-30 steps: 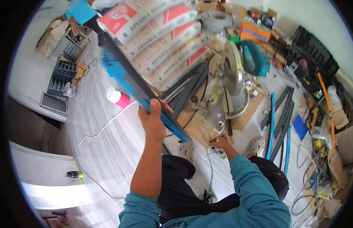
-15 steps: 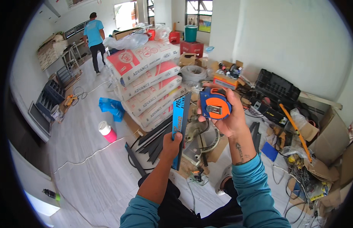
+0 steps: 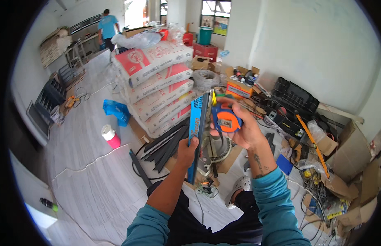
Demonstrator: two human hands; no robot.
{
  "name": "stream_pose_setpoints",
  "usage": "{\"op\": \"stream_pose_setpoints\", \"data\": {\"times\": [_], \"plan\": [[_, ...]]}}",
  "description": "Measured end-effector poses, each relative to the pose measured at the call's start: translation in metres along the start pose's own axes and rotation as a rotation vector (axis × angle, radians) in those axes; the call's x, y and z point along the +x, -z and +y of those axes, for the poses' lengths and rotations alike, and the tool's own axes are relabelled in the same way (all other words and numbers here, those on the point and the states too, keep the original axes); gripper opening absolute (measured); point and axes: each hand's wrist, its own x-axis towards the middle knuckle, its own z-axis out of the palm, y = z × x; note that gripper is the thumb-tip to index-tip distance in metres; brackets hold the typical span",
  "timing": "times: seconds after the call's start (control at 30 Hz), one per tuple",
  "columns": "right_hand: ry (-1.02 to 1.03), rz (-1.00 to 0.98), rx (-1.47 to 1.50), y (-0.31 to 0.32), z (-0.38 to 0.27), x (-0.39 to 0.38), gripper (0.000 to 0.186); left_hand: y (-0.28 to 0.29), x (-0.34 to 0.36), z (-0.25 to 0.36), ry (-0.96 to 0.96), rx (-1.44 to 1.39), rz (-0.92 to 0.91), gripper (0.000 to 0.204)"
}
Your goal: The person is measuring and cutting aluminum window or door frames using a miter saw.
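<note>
My left hand (image 3: 187, 152) is closed around a dark metal profile (image 3: 196, 123) with a blue printed face, which stands nearly upright before me. Just to its right, my right hand (image 3: 248, 130) grips a blue and orange tape measure (image 3: 225, 119). A short piece of yellow tape blade (image 3: 214, 98) shows at the profile's upper end; whether it touches the profile I cannot tell. Below my hands, partly hidden, is what looks like a mitre saw (image 3: 217, 151) with a rounded base. More dark profiles (image 3: 166, 147) lie on the floor to the left.
Stacked cement bags (image 3: 157, 82) stand ahead. A pink and white jug (image 3: 111, 137) and a blue bag (image 3: 116, 111) are on the left floor. An open black toolbox (image 3: 295, 96), an orange level (image 3: 313, 143) and cables clutter the right. Farther back is another person (image 3: 108, 28).
The tape measure has moved left and slightly down, closer to the profile, and yellow blade now shows. The person at the back has walked farther away.
</note>
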Motion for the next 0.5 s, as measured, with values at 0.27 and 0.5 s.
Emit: {"op": "stream_pose_setpoints", "data": {"times": [0.27,0.5], "plan": [[-0.52,-0.086,-0.289,0.07,0.074,-0.052,0.059,0.039,0.017,0.031,0.046,-0.566,0.323,0.071],[-0.707,-0.124,-0.428,0.12,0.097,-0.1,0.053,0.116,0.018,0.036,0.027,-0.821,0.598,0.074]]}}
